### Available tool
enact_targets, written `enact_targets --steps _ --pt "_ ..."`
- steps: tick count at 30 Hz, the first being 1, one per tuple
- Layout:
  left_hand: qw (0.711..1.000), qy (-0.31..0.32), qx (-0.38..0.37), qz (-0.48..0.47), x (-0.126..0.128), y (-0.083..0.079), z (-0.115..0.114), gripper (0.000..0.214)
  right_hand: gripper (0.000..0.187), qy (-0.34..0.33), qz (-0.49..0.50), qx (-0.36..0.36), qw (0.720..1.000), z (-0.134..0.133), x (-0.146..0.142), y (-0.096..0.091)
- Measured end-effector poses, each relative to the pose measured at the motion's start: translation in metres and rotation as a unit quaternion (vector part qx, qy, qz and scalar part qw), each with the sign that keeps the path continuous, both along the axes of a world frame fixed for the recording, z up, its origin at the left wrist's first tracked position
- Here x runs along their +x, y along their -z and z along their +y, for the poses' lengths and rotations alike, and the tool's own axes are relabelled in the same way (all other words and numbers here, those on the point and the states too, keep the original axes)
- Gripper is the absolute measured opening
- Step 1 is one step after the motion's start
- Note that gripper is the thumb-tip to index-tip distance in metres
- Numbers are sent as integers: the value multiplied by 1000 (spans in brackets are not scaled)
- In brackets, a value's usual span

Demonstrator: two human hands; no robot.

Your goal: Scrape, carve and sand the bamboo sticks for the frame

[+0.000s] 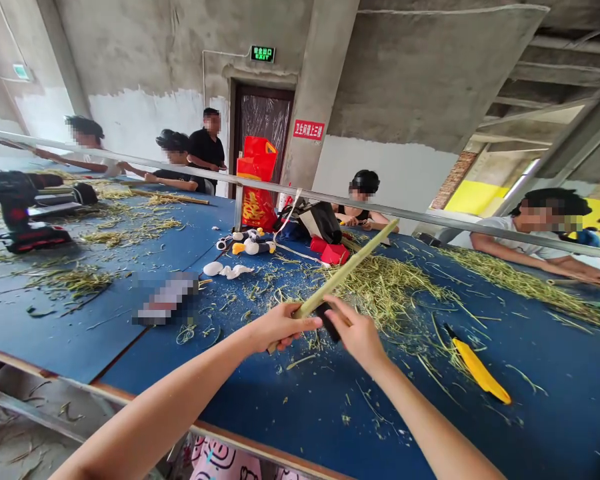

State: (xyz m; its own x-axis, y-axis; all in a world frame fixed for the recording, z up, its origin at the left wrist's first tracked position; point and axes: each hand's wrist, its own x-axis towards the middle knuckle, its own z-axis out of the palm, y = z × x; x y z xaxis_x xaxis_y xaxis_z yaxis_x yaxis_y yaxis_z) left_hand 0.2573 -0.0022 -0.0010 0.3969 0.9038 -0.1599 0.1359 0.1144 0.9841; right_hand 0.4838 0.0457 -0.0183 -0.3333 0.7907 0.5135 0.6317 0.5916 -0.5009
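A long pale greenish bamboo strip (353, 267) slants up and away over the table. My left hand (277, 327) is wrapped round its lower part, thumb along the top. My right hand (357, 333) grips a small black block (329, 323) at the strip's side, just beyond my left thumb. Whether the block touches the strip, I cannot tell. A heap of thin green-yellow shavings (395, 283) lies beyond my right hand. To the right of that hand rests a yellow tool (480, 370) with a narrow black end.
On the blue table (180, 373) are a blurred-out flat object (167, 298), plush toys (247, 243), a red bag (257, 187) and a cordless drill (23, 207). A metal rail (405, 212) crosses behind them. Several people sit or stand beyond, some handling strips.
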Motion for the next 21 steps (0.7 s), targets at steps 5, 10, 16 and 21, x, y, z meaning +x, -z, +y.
enact_targets --steps 5,10,16,21 --pt "1000 -1 8 -4 -2 -3 -1 61 48 16 36 7 999 -18 -15 -6" --pt "998 34 41 43 0 2 -4 59 42 90 95 -1 991 3 3 -6" --pt "996 30 46 77 1 7 -5 64 31 134 121 -28 983 -1 0 -1" --pt "992 30 58 106 3 9 -4 63 23 -27 -5 -29 999 -6 -6 7"
